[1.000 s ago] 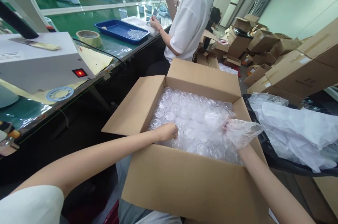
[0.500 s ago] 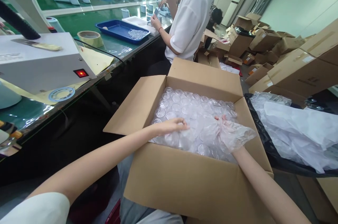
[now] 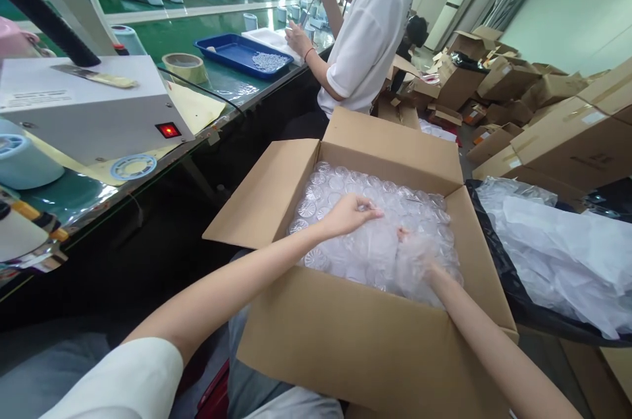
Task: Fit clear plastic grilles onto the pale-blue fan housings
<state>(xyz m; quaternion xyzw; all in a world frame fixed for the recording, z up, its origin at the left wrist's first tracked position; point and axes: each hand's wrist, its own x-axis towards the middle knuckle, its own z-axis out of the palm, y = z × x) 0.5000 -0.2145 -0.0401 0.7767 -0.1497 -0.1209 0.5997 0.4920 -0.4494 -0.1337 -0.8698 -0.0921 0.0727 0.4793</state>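
An open cardboard box (image 3: 375, 333) in front of me holds several clear ribbed round plastic pieces (image 3: 316, 257) packed in rows. Over them lies a thin, crumpled clear plastic bag (image 3: 375, 244). My left hand (image 3: 353, 213) is above the middle of the box, its thumb and fingers pinched at the bag's upper edge. To its right, my right hand (image 3: 417, 257) is wrapped in the film, with its fingers closed on it. Only a reddish fingertip of that hand shows clearly; the rest is blurred behind the plastic.
On the left bench stand a grey machine (image 3: 93, 109) with a lit red switch, a tape roll (image 3: 185, 68) and a blue tray (image 3: 241, 56). A co-worker in a white shirt (image 3: 368, 30) is beyond the box. White sheets (image 3: 567, 248) lie at right, near stacked cartons (image 3: 573, 132).
My left hand has moved up and to the right, pinching the film. My right hand has drawn slightly left and the bag has bunched around it. The view has shifted a little left.
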